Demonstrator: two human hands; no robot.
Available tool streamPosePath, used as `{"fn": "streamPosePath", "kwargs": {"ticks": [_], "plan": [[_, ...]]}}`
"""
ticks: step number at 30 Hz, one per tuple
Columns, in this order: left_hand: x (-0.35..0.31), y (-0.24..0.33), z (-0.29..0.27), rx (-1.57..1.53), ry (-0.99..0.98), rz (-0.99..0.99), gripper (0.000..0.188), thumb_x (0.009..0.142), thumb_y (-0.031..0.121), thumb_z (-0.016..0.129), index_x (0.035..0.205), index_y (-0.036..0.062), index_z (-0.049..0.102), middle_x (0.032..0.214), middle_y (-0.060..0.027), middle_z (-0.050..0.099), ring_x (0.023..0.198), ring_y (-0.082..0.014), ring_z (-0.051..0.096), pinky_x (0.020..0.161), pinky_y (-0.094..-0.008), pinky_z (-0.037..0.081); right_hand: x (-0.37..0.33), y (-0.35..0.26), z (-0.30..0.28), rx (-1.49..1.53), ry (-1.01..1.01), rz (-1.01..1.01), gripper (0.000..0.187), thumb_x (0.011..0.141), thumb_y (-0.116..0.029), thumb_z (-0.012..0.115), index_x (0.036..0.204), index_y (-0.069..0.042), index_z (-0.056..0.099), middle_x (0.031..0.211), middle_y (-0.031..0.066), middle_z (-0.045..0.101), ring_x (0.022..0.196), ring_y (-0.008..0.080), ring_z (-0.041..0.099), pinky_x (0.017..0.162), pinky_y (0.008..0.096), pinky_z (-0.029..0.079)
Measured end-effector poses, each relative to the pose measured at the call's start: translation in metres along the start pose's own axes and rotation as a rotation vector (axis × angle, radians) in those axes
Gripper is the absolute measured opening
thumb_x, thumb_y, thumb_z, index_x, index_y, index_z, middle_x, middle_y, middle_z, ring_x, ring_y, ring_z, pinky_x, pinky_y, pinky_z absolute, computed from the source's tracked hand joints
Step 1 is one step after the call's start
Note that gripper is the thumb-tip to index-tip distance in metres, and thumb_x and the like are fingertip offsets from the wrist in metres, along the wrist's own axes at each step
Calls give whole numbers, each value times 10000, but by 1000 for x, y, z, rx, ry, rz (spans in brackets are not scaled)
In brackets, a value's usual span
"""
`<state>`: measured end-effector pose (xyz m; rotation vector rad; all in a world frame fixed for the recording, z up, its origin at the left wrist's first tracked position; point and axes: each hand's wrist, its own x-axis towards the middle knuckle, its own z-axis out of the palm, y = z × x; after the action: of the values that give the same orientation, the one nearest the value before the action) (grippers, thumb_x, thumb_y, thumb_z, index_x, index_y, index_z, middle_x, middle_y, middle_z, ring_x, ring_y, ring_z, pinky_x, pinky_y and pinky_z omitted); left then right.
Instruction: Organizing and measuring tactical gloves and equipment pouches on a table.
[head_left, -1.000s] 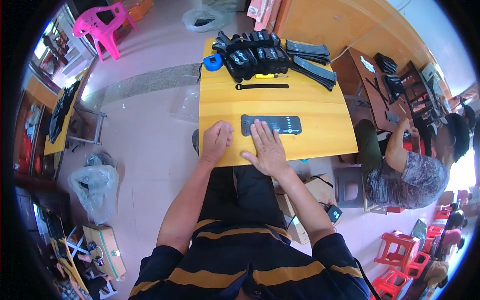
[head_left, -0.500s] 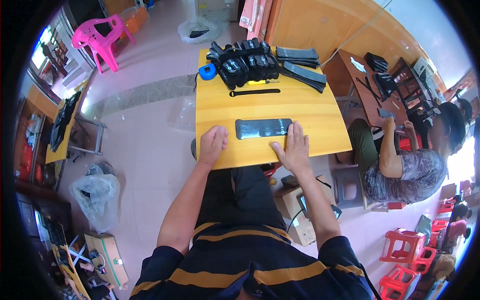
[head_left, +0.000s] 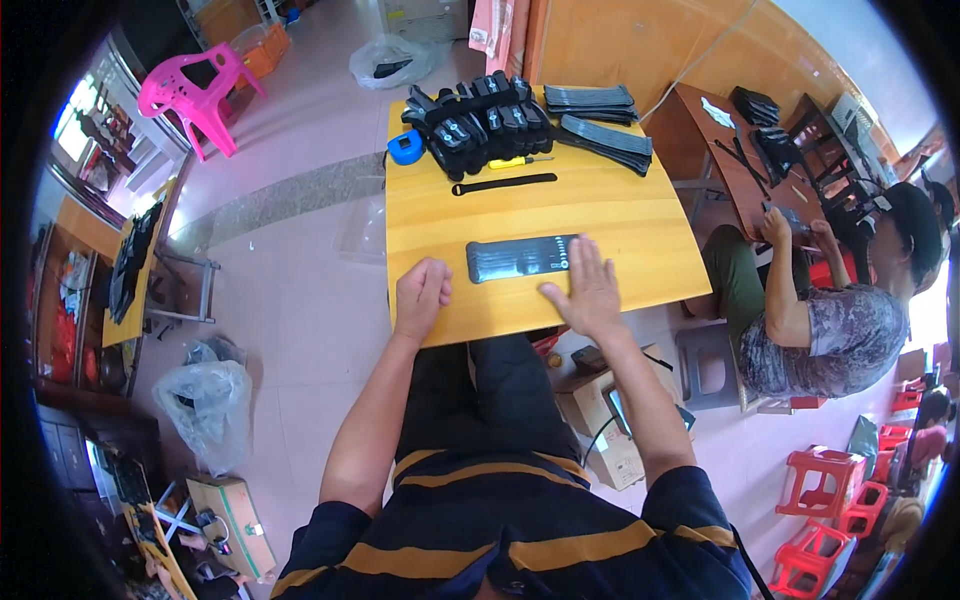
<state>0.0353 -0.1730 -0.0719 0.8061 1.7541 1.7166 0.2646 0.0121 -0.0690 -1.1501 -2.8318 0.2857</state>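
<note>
A flat black rectangular pack (head_left: 515,259) with a glossy, ridged surface and small pale marks lies on the yellow wooden table (head_left: 620,215). Over its right end rests my right hand (head_left: 588,290), palm down, fingers stretched and thumb spread. My left hand (head_left: 424,298) is curled into a fist at the table's near left, apart from the pack, with nothing showing in it. Beyond the pack lies a black strap (head_left: 505,184) with a loop at its left end. Behind that are a yellow-handled screwdriver (head_left: 512,162) and a bundle of black straps (head_left: 475,125).
A blue tape measure (head_left: 406,147) sits at the table's far left corner. Stacks of grey-black strips (head_left: 605,145) fill the far right. To the right, a seated person (head_left: 825,335) handles something dark at a brown table (head_left: 715,150). A cardboard box (head_left: 610,455) stands below.
The view has shifted slightly. My right hand stays flat on the pack's right end, and my left stays in a fist. The seated person's hands have moved a little.
</note>
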Motion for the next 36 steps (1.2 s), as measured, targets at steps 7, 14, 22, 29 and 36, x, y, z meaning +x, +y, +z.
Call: {"fn": "streamPosePath", "kwargs": {"ticks": [7, 14, 22, 29, 36], "plan": [[-1, -8, -2, -74, -19, 6, 315, 1066, 258, 512, 879, 29, 623, 707, -9, 566, 596, -67, 520, 554, -215, 440, 10, -19, -11, 101, 246, -32, 1010, 933, -670, 531, 1569, 62, 248, 1654, 268, 201, 1555, 395, 162, 1234, 588, 133], [0, -5, 3, -69, -42, 5, 332, 1081, 287, 483, 900, 47, 625, 719, 8, 565, 605, -61, 512, 556, -212, 431, 65, -112, 25, 117, 193, -231, 1028, 938, -710, 476, 1587, 45, 220, 1668, 247, 178, 1567, 372, 121, 1246, 546, 128], [-4, -5, -5, -45, -36, -10, 340, 1084, 346, 491, 930, 75, 627, 740, 16, 585, 628, -61, 519, 565, -211, 425, 72, -87, 30, 38, 156, -20, 1019, 942, -739, 418, 1594, 21, 227, 1668, 243, 188, 1558, 394, 143, 1233, 566, 150], [-1, -2, -7, -27, -56, 4, 281, 1071, 292, 529, 927, 72, 627, 743, 23, 582, 640, -59, 526, 574, -213, 434, 73, -16, 13, -36, 141, 209, 935, 983, -691, 384, 1605, -12, 222, 1678, 225, 171, 1567, 366, 128, 1239, 565, 137], [55, 28, 1, 494, -32, 293, 177, 961, 177, 660, 1031, 17, 684, 809, -84, 687, 718, -197, 676, 653, -328, 530, 57, 56, -2, -31, 186, 399, 842, 1025, -612, 370, 1603, -16, 228, 1665, 242, 199, 1555, 375, 169, 1230, 590, 160]]}}
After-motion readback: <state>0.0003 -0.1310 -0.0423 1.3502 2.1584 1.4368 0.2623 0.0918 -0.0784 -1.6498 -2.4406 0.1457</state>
